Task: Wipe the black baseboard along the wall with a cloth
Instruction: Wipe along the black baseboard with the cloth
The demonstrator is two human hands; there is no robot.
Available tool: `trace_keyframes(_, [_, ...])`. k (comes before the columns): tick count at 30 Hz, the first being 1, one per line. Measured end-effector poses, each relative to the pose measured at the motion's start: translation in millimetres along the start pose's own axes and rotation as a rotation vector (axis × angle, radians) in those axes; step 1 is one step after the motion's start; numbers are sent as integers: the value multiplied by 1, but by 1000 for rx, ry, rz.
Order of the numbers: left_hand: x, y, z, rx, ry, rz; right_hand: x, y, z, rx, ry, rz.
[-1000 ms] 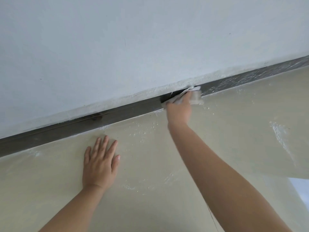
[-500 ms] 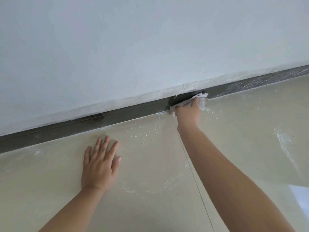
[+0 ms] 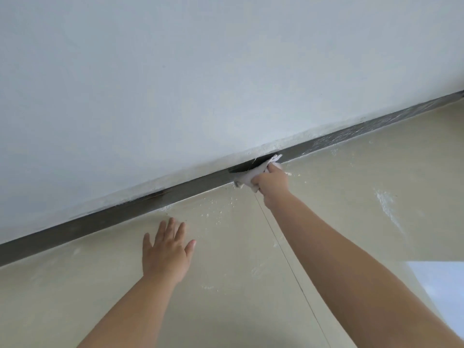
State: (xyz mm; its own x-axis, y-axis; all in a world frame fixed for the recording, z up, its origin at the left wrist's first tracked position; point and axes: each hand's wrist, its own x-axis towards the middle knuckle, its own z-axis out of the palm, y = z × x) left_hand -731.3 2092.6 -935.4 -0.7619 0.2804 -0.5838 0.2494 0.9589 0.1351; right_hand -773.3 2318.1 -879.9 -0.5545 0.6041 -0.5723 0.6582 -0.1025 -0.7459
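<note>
**Baseboard ran corner to corner between wall and floor**

The wall (image 3: 200, 71) filled the upper part of the frame. Below it the baseboard (image 3: 100, 222) crossed diagonally from the lower left edge up to the upper right edge, with the floor (image 3: 351, 197) beneath it. Right of centre, the right hand (image 3: 272, 180) held the cloth (image 3: 251, 173) against the baseboard. The left hand (image 3: 165, 252) lay flat on the floor at lower centre, left of the right arm and just below the baseboard.

bare floor (image 3: 351, 222) open rightward along baseboard (image 3: 376, 125), wall (image 3: 226, 71) blocking above, left hand (image 3: 165, 254) planted leftward
</note>
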Motion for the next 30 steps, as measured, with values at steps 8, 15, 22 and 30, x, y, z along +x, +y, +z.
trace_keyframes(8, [-4, 30, -40, -87, -22, 216, -45, -34, -85, -41, 294, -115])
trace_keyframes(15, [3, 66, -54, 40, -8, 302, 6, -29, -140, 190, 256, -141])
trace_keyframes(22, [7, 129, -74, 238, -68, 302, 65, -9, -197, 34, 45, -119])
trace_keyframes(30, [6, 220, -64, 223, -168, 120, 138, 14, -240, 272, -117, 98])
